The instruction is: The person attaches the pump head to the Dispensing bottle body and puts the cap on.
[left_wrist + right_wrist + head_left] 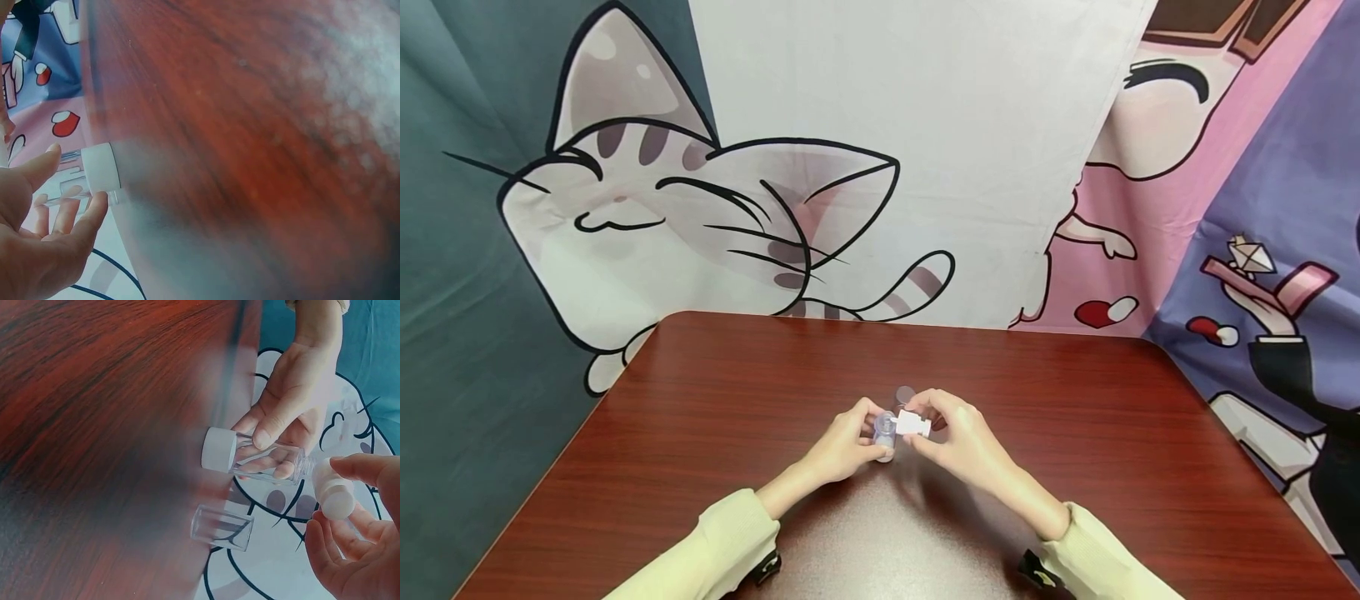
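Note:
My left hand (842, 446) grips a small clear bottle (275, 464) with a thick white base (219, 450), thumb on one side and fingers on the other. It stands upright at the middle of the table. In my right hand (967, 442) is a small white bottle (913, 423), pinched between thumb and fingers and tipped sideways. Its narrow end meets the open neck of the clear bottle in the right wrist view. Behind both hands stands a clear cap (222, 528). The left wrist view shows the fingers around the clear bottle's lower part.
The dark red-brown wooden table (760, 375) has rounded far corners. Behind it hangs a cloth backdrop (970, 125) with cartoon cat and figure drawings. Light yellow sleeves (730, 533) cover both forearms, with a dark wrist device (1040, 570) at the right cuff.

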`<state>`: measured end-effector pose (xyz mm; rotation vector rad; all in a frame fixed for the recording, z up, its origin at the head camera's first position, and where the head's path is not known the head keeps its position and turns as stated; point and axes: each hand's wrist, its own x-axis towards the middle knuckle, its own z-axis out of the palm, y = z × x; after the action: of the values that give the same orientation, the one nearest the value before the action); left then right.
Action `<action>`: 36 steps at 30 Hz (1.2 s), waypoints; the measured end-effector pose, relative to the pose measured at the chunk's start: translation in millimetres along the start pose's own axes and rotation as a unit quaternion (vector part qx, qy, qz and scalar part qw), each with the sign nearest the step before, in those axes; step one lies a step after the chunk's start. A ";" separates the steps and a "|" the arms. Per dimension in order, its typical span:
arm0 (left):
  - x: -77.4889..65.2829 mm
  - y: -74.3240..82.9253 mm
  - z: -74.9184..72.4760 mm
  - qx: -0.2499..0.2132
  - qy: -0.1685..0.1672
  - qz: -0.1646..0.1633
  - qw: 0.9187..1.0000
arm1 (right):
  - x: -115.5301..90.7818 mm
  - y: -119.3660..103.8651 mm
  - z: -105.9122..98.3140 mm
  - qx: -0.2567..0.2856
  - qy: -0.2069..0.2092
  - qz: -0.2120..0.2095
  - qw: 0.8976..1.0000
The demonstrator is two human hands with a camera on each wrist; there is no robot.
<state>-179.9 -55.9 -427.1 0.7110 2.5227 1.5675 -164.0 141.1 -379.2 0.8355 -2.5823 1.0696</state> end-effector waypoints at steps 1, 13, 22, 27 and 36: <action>0.0 0.2 -0.2 0.000 0.000 0.000 1.000 | 0.5 -0.2 0.4 -0.001 0.001 0.000 1.000; 0.2 -0.8 0.1 -0.013 -0.001 0.001 1.000 | 2.8 -1.5 3.7 -0.001 0.008 0.004 1.000; 0.0 -1.5 -0.2 -0.006 0.002 0.007 1.000 | 3.9 -1.6 6.5 0.011 0.017 -0.003 1.000; -0.2 -1.5 -0.4 -0.003 0.002 0.008 1.000 | 4.9 -2.4 6.0 0.010 0.016 0.001 1.000; 0.2 -1.3 -0.2 -0.007 -0.001 0.006 1.000 | 8.2 -4.1 4.5 0.008 0.015 0.022 1.000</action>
<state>-180.6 -56.5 -428.1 0.7261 2.5093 1.5856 -168.2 132.2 -376.7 0.7651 -2.5824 1.1074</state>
